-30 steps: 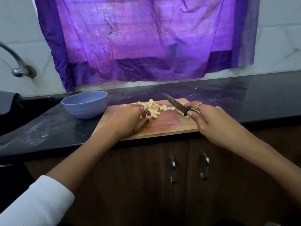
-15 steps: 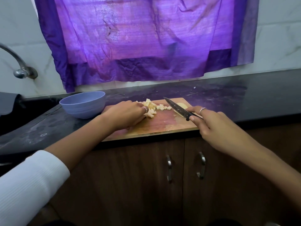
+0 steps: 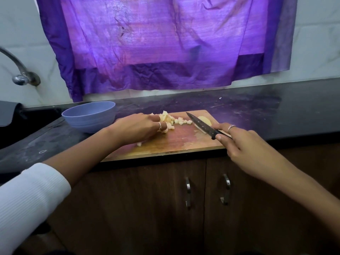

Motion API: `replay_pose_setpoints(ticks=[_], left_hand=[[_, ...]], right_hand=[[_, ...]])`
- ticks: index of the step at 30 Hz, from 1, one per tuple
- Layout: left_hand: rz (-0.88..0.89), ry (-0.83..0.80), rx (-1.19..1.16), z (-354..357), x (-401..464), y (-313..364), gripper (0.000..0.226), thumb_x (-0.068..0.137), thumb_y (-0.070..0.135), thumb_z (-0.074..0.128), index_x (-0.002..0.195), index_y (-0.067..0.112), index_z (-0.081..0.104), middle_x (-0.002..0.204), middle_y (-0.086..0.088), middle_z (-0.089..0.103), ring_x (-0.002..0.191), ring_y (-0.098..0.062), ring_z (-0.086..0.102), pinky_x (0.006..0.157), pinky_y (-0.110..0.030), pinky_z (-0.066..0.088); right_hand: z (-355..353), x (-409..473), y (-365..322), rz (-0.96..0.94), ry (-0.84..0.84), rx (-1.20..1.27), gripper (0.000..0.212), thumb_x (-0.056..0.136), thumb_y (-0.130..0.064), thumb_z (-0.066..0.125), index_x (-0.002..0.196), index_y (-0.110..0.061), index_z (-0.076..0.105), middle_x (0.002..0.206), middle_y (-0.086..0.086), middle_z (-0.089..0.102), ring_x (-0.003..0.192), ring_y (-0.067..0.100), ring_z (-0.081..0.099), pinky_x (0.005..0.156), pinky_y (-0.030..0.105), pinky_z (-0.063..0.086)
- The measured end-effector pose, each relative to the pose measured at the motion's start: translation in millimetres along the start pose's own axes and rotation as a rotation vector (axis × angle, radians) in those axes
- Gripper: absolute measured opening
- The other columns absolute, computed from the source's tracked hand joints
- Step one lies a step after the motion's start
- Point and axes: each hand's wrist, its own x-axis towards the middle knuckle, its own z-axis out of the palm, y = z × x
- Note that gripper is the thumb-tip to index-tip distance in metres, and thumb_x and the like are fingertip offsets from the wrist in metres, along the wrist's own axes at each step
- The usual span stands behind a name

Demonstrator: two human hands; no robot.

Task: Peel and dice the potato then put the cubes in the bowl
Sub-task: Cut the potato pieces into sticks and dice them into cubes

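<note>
A wooden cutting board [image 3: 180,142] lies at the counter's front edge. A heap of pale potato cubes [image 3: 172,119] sits on its far left part. My left hand [image 3: 138,128] rests palm down on the board, its fingers curled against the heap. One loose cube [image 3: 139,143] lies just below that hand. My right hand [image 3: 239,142] grips a dark knife [image 3: 201,125], blade pointing up-left over the board. An uncut potato piece [image 3: 204,119] lies behind the blade. The blue bowl [image 3: 90,116] stands left of the board; I cannot see into it.
The black countertop [image 3: 276,115] runs right and back to a wall hung with purple cloth [image 3: 156,43]. A tap [image 3: 20,74] and a dark sink [image 3: 11,126] are at the left. Brown cabinet doors with metal handles [image 3: 187,192] are below the counter.
My left hand has slid left and lower along the board, dragging against the cubes; one cube now lies apart below it. My right hand with the knife has stayed near the board's right side.
</note>
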Motion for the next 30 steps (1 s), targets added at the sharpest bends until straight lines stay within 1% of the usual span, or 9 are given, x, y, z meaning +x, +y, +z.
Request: replay_pose_setpoints(ticks=[6, 10, 13, 16, 18, 21, 23, 26, 30], left_hand=[[-0.059, 0.092, -0.333, -0.4, -1.1, -8.3, 0.013, 0.09, 0.014, 0.062, 0.1, 0.014, 0.069, 0.093, -0.002, 0.064, 0.077, -0.015, 0.059, 0.072, -0.032, 0.051], [-0.176, -0.007, -0.371, -7.2, 10.1, -9.4, 0.004, 0.087, 0.011, 0.064, 0.086, 0.015, 0.063, 0.086, 0.0, 0.063, 0.079, -0.015, 0.059, 0.073, -0.03, 0.05], [-0.227, -0.006, -0.383, -8.1, 15.3, -7.9, 0.007, 0.088, 0.013, 0.062, 0.091, 0.016, 0.056, 0.086, 0.001, 0.061, 0.079, -0.017, 0.058, 0.07, -0.025, 0.045], [-0.29, 0.196, -0.541, -5.6, 14.0, -10.7, 0.019, 0.088, 0.01, 0.062, 0.106, 0.009, 0.056, 0.085, 0.0, 0.061, 0.074, -0.016, 0.058, 0.068, -0.022, 0.045], [-0.363, 0.372, -0.657, -4.2, 12.7, -10.7, 0.024, 0.09, 0.013, 0.063, 0.113, 0.008, 0.055, 0.083, 0.002, 0.059, 0.069, -0.009, 0.056, 0.064, -0.015, 0.044], [-0.504, 0.557, -0.742, -4.9, 8.6, -11.1, 0.031, 0.093, 0.017, 0.06, 0.124, 0.012, 0.055, 0.088, 0.003, 0.06, 0.068, -0.002, 0.054, 0.065, -0.008, 0.042], [-0.585, 0.671, -0.782, -9.5, 1.6, -10.7, 0.031, 0.094, 0.016, 0.059, 0.125, 0.015, 0.059, 0.09, 0.006, 0.06, 0.069, 0.003, 0.056, 0.067, -0.008, 0.044], [-0.756, 0.827, -0.824, -16.8, -20.3, -8.2, 0.023, 0.092, 0.016, 0.061, 0.114, 0.019, 0.066, 0.084, 0.016, 0.06, 0.069, 0.007, 0.057, 0.068, -0.015, 0.049], [-1.027, 0.902, -0.882, -15.4, -55.7, 6.0, 0.015, 0.085, 0.016, 0.067, 0.1, 0.019, 0.066, 0.077, 0.01, 0.061, 0.078, -0.01, 0.062, 0.078, -0.032, 0.052]], right_hand=[[-8.5, 5.4, 2.0, -0.014, -0.005, -0.003, 0.034, 0.101, -0.029, 0.039, 0.133, -0.033, 0.048, 0.064, -0.007, 0.044, 0.055, 0.01, 0.044, 0.046, 0.02, 0.028], [-9.2, 5.7, -3.2, -0.082, -0.078, 0.033, 0.016, 0.096, -0.041, 0.042, 0.104, -0.032, 0.052, 0.064, 0.001, 0.054, 0.057, 0.015, 0.05, 0.053, 0.031, 0.035], [-6.1, 6.6, -13.7, -0.189, -0.171, 0.022, 0.018, 0.092, -0.046, 0.044, 0.096, -0.029, 0.048, 0.077, -0.006, 0.056, 0.064, 0.009, 0.052, 0.056, 0.026, 0.038], [-0.5, 12.4, -26.5, -0.296, -0.189, -0.087, 0.026, 0.09, -0.052, 0.039, 0.102, -0.032, 0.049, 0.083, -0.012, 0.048, 0.068, 0.005, 0.049, 0.056, 0.023, 0.036], [2.5, 18.5, -35.1, -0.356, -0.14, -0.228, 0.027, 0.093, -0.053, 0.035, 0.11, -0.037, 0.048, 0.088, -0.013, 0.053, 0.079, 0.006, 0.049, 0.061, 0.022, 0.036], [9.5, 29.3, -50.9, -0.452, -0.069, -0.327, 0.027, 0.096, -0.051, 0.034, 0.115, -0.04, 0.048, 0.104, -0.016, 0.06, 0.098, 0.006, 0.051, 0.059, 0.009, 0.027], [17.3, 38.3, -58.9, -0.524, -0.062, -0.346, 0.028, 0.096, -0.051, 0.033, 0.114, -0.038, 0.05, 0.104, -0.017, 0.059, 0.102, 0.007, 0.052, 0.062, 0.012, 0.032], [32.2, 55.5, -71.5, -0.579, -0.041, -0.392, 0.031, 0.096, -0.051, 0.032, 0.112, -0.035, 0.054, 0.1, -0.011, 0.059, 0.098, 0.013, 0.056, 0.076, 0.034, 0.046], [56.3, 81.1, -79.0, -0.464, 0.004, -0.427, 0.04, 0.094, -0.055, 0.031, 0.114, -0.031, 0.055, 0.102, -0.007, 0.058, 0.097, 0.017, 0.057, 0.067, 0.032, 0.046]])
